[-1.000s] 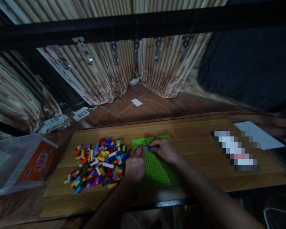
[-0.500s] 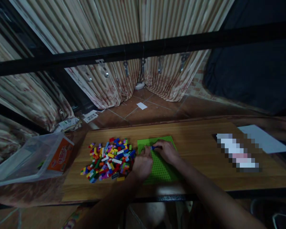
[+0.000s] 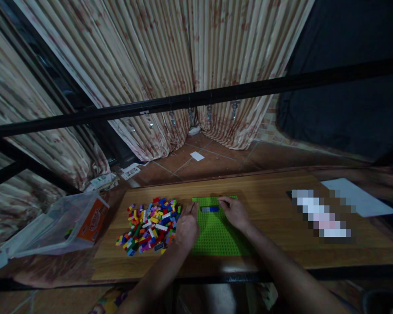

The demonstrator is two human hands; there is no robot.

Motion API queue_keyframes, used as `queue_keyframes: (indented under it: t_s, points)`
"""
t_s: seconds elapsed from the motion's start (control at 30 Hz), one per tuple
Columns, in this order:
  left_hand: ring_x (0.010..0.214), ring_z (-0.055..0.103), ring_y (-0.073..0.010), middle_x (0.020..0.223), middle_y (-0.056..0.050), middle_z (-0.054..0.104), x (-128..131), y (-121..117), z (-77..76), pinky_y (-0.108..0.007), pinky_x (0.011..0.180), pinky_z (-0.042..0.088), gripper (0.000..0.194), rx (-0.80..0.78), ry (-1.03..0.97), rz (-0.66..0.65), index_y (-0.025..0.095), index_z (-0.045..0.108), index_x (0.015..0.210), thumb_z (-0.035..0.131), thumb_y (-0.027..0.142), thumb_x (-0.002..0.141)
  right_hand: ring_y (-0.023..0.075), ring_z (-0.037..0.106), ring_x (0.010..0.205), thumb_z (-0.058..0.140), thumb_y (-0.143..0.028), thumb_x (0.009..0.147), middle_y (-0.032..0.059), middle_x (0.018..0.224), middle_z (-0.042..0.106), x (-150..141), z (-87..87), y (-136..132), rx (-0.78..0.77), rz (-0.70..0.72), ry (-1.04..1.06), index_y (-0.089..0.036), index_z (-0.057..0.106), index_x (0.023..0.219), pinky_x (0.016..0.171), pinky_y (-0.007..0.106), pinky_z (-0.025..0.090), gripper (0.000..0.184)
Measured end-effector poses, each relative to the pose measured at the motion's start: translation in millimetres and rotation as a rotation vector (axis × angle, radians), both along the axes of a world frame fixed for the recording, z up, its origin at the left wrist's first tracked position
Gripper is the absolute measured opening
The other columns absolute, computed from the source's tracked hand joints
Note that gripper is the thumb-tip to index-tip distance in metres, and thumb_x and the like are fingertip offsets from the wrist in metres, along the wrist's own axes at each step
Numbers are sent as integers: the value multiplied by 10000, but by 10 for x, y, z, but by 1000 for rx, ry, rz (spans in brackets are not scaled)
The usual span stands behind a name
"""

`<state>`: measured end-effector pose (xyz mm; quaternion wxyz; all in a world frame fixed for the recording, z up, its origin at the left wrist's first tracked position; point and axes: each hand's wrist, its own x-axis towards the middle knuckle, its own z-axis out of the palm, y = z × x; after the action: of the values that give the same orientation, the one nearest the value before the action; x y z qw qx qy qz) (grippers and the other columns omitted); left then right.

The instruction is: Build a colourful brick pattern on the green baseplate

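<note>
A green studded baseplate (image 3: 219, 240) lies on the wooden table between my hands. Near its far edge sits a short row of toy building bricks: a blue brick (image 3: 213, 209) with a greyish-blue brick (image 3: 205, 209) at its left end. My left hand (image 3: 187, 224) rests over the plate's left edge, beside the brick pile, fingers stretched forward and nothing visible in them. Just right of the blue brick, my right hand (image 3: 235, 212) hovers over the plate, its thumb and forefinger bent and slightly apart, clear of the bricks.
A heap of mixed coloured bricks (image 3: 150, 224) spreads over the left of the wooden table (image 3: 268, 235). Beyond the table's left end stands a clear plastic box (image 3: 68, 226) with an orange label. A blurred-out item (image 3: 322, 213) and a white sheet (image 3: 363, 198) lie at right. A dark bar (image 3: 170, 104) crosses ahead.
Both hands have moved apart, off the blue brick, which now shows in a row on the baseplate. My left hand shifted left, my right hand slightly right. The camera view tilted up.
</note>
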<state>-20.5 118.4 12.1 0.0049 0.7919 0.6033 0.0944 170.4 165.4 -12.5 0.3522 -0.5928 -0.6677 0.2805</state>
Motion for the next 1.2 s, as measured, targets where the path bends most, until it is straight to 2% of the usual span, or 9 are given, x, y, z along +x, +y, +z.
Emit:
queue_keyframes:
  t_s: [0.1,0.2,0.33,0.47,0.63,0.77,0.87,1.07,1.2]
  points:
    - [1268,485,-209,1357,-112,539,151,-48,-12,-363,1085,392,626,13,10,-74,137,468,1345,417,-23,742,194,690,876,469,-228,871,60,945,749,22,36,-17,1,-41,-14,-213,719,923,809,299,504,256]
    - [1295,457,-231,1400,-145,493,326,-72,-87,-371,1083,392,544,35,52,-112,92,431,1369,406,43,828,189,691,875,465,-227,874,53,946,750,60,64,-23,10,-73,-24,-219,716,936,810,288,502,259]
    - [1324,423,-263,1424,-141,469,475,-71,-276,-401,1069,410,470,45,77,-94,102,436,1370,409,198,911,185,688,900,451,-240,889,62,986,743,150,78,-11,25,-103,-29,-210,709,974,831,286,499,273]
    - [1347,394,-249,1436,-133,455,477,-81,-386,-393,1087,390,474,79,36,-84,104,418,1380,394,168,911,189,680,899,459,-228,890,66,967,737,188,78,-20,31,-66,-41,-206,710,966,838,298,495,264]
    - [1281,465,-242,1349,-170,520,349,-48,-262,-365,1048,421,491,49,-112,9,58,433,1353,390,63,864,183,636,935,559,-194,842,63,1024,685,58,88,-69,56,106,-109,-211,694,1031,873,302,470,233]
    - [1090,572,-228,1139,-115,628,271,49,-149,-354,963,470,346,-7,-174,49,120,604,1144,436,67,846,196,598,948,574,-181,842,73,973,658,-59,95,-97,81,230,-242,-195,703,1012,880,312,450,214]
    - [978,593,-199,1013,-80,651,238,114,-106,-319,912,478,278,-54,-191,68,172,655,987,456,55,831,194,595,918,569,-177,846,66,924,655,-81,88,-96,78,240,-256,-202,729,964,853,302,451,200]
    - [921,624,-187,965,-87,670,149,178,-31,-291,850,484,235,-103,-263,140,154,646,999,458,107,865,199,631,883,619,-211,808,57,902,696,-45,-2,11,-24,205,-183,-226,758,927,843,313,464,183]
    - [884,639,-152,968,-48,690,104,252,3,-245,815,481,214,-142,-297,73,188,658,988,502,126,856,203,654,826,674,-201,745,40,879,726,-32,-59,104,-66,210,-178,-237,765,869,793,320,479,157]
